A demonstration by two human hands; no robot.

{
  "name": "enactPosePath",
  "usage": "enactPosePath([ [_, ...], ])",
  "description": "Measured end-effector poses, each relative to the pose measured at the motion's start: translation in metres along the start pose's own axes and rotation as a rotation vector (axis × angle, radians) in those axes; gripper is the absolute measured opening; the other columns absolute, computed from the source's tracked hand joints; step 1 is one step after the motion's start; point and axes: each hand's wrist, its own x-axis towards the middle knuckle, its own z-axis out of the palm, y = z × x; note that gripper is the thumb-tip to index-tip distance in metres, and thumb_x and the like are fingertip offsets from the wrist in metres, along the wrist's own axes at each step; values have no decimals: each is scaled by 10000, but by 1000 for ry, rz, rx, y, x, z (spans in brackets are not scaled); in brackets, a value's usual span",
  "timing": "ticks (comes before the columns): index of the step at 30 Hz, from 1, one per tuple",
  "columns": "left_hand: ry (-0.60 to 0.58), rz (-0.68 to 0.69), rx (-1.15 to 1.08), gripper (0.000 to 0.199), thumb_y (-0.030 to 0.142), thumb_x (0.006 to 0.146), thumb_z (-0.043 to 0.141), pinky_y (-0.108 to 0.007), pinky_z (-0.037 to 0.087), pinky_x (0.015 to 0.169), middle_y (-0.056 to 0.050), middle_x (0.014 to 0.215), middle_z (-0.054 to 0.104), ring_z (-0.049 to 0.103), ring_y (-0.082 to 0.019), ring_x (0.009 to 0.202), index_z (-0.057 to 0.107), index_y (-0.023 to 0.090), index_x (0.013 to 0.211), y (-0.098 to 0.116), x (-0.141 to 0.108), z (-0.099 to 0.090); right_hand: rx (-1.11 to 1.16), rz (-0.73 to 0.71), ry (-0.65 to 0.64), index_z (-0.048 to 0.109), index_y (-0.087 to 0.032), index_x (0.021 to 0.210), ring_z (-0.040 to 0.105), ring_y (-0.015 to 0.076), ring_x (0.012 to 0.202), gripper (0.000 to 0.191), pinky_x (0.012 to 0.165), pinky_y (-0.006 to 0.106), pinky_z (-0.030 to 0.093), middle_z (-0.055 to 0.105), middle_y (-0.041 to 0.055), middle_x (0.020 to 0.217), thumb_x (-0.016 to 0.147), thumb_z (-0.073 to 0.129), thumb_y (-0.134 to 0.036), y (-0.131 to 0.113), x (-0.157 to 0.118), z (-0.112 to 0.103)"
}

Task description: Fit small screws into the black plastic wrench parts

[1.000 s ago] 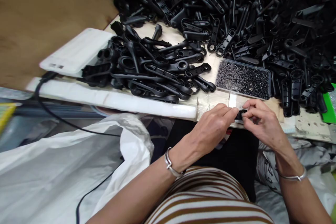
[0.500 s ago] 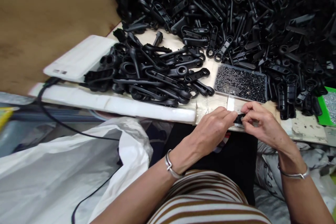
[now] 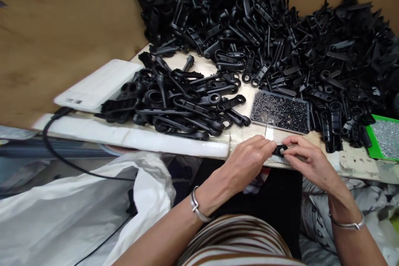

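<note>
At the table's front edge, my left hand (image 3: 251,154) is closed on a small black plastic part (image 3: 279,150), and its fingers cover the part's left end. From the other side, my right hand (image 3: 307,154) has its thumb and forefinger pinched close at the part's right end. Whatever is between those fingertips is too small to make out. Just behind both hands sits a clear shallow box (image 3: 279,112) full of small dark screws. A flat pale strip (image 3: 269,134) lies under the part's far side.
Black plastic handle-like pieces lie in a heap (image 3: 187,99) to the left, and a larger heap (image 3: 249,20) rises behind. A white device (image 3: 96,85) with a black cable (image 3: 50,145) is at the left. A green tray (image 3: 375,143) of silvery small pieces stands right. White foam (image 3: 140,137) lines the edge.
The view has tilted up slightly, so everything sits lower. My right fingers have shifted a little on the black part, and more of it shows between the hands.
</note>
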Motion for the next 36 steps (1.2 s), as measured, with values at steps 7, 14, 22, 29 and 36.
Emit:
enactPosePath([
  [7, 106, 52, 102, 79, 195, 928, 558, -312, 440, 766, -37, 865, 650, 558, -185, 851, 597, 156, 870, -7, 10, -13, -269, 15, 274, 706, -209, 938, 651, 199, 847, 155, 766, 329, 504, 693, 52, 944, 907, 560, -250, 13, 28, -23],
  [14, 120, -51, 317, 242, 57, 917, 448, -324, 347, 683, -32, 728, 587, 495, -201, 794, 597, 157, 754, -23, 51, -31, -676, 10, 108, 705, -226, 983, 641, 231, 839, 183, 673, 325, 453, 688, 71, 978, 890, 560, -164, 20, 83, -21],
  [22, -58, 41, 260, 262, 17, 906, 403, -329, 343, 770, -24, 751, 572, 515, -189, 854, 614, 148, 824, -27, 89, -21, -683, 6, 87, 684, -195, 823, 605, 182, 722, 205, 610, 276, 396, 655, 61, 820, 897, 500, -143, 21, 83, -18],
  [29, -65, 46, 274, 240, 9, 893, 412, -332, 382, 794, -29, 772, 570, 525, -195, 858, 592, 149, 819, -29, 85, -19, -84, 104, 352, 692, -193, 767, 598, 151, 604, 88, 588, 272, 460, 672, 8, 707, 791, 614, -225, 25, 66, -24],
  [36, -47, -23, 279, 275, -38, 841, 377, -287, 434, 704, -75, 776, 598, 556, -194, 802, 616, 99, 843, -22, 89, -25, 441, 288, 382, 681, -169, 760, 634, 144, 547, 193, 519, 246, 529, 678, 23, 656, 681, 771, -319, 20, 50, -17],
])
